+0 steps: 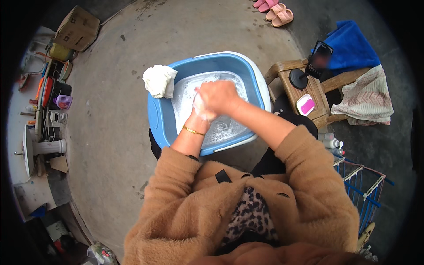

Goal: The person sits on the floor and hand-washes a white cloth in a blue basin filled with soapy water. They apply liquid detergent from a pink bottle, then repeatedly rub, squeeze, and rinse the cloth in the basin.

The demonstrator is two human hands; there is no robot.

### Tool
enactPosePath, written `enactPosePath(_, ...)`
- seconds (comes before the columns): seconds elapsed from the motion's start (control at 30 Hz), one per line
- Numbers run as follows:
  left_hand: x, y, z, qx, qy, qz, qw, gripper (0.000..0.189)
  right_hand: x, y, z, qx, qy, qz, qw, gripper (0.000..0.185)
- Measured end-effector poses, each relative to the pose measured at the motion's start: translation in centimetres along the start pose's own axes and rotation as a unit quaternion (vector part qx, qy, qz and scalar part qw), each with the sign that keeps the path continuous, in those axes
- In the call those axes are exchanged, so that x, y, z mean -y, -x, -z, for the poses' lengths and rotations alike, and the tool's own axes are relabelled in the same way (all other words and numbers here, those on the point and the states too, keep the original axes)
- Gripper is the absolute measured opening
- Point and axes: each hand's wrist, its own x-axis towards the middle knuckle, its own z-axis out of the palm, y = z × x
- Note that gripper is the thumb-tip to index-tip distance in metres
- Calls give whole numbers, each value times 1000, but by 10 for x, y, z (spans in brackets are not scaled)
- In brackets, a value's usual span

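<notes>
A blue washtub with a white outer edge stands before me, holding sudsy water. Above the water my two hands are pressed together, partly blurred by motion. My right hand is closed in a fist on top of my left hand, which lies lower, below a gold bracelet. Between them shows what looks like a soapy white cloth, mostly covered by my fingers. Over the tub's upper left corner hangs a bunched white cloth, apart from both hands.
To the right, a wooden chair bears a phone stand and a soap dish; a blue towel and a patterned cloth drape over it. Bottles and a drying rack stand lower right. A pedestal sink is left.
</notes>
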Motion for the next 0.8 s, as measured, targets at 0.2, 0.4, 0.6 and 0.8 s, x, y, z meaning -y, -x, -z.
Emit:
enactPosePath(0.2, -7, -7, 13, 86, 33, 62, 994, 29, -10, -1, -12, 2, -24, 19, 1000, 38)
enactPosePath(0.4, 0, -3, 4, 62, 32, 88, 994, 32, -3, -5, 18, -39, 19, -79, 996, 27)
enactPosePath(0.6, 0, 1, -17, -160, 38, -3, 986, 32, 7, 3, 6, -109, -86, 148, 979, 9)
enactPosePath(0.8, -2, -1, -11, -27, -29, 45, 998, 31, -18, 0, -18, -19, 13, -64, 998, 21)
